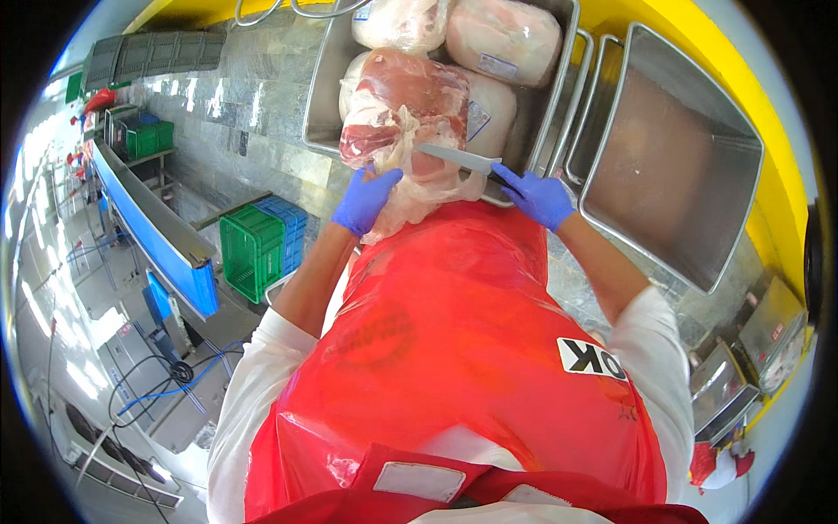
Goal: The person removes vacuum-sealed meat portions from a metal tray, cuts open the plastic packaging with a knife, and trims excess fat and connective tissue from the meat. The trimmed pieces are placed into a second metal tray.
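A large block of red meat [410, 83] in clear plastic lies on top of other wrapped blocks in a steel tub. Its plastic wrap [419, 196] is gathered in folds on the near side and hangs over toward my red apron. My left hand [367, 199], in a blue glove, is closed on the gathered wrap at the block's near left. In my blue-gloved right hand [539, 196] is a knife [460, 157], its blade pointing left with the tip at the bunched plastic. The fingertips of my left hand are partly hidden by the wrap.
Pale wrapped blocks [504, 39] with labels fill the steel tub [539, 113] around the meat. A second steel tub [672, 157] stands at the right beside a yellow wall. Green and blue crates [253, 244] sit on the floor at left, near a blue conveyor [157, 223].
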A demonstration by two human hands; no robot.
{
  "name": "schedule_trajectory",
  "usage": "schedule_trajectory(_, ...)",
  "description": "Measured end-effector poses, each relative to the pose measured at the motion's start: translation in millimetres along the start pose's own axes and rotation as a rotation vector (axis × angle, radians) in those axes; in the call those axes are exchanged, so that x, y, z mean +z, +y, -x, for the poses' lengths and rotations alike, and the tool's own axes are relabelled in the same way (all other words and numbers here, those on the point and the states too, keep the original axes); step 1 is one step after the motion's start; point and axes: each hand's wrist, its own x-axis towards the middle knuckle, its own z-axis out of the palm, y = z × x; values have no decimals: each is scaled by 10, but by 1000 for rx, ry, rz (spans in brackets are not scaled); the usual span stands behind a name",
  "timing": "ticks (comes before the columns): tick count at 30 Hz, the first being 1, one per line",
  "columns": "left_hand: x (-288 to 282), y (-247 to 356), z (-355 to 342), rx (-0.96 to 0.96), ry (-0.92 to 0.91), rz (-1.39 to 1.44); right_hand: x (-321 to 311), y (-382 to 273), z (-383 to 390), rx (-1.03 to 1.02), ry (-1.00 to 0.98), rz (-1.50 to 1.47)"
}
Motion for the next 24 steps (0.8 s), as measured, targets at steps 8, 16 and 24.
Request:
schedule_trajectory(8,-102,370,112,-122,69,6,658,90,-168,-5,45,-50)
schedule_trajectory(16,-341,159,-46,-212,-16,127,365,-234,-16,122,-20,-64)
schedule_trajectory(24,-459,-311,-220,-24,-127,26,-1223,-807,495,130,-39,96)
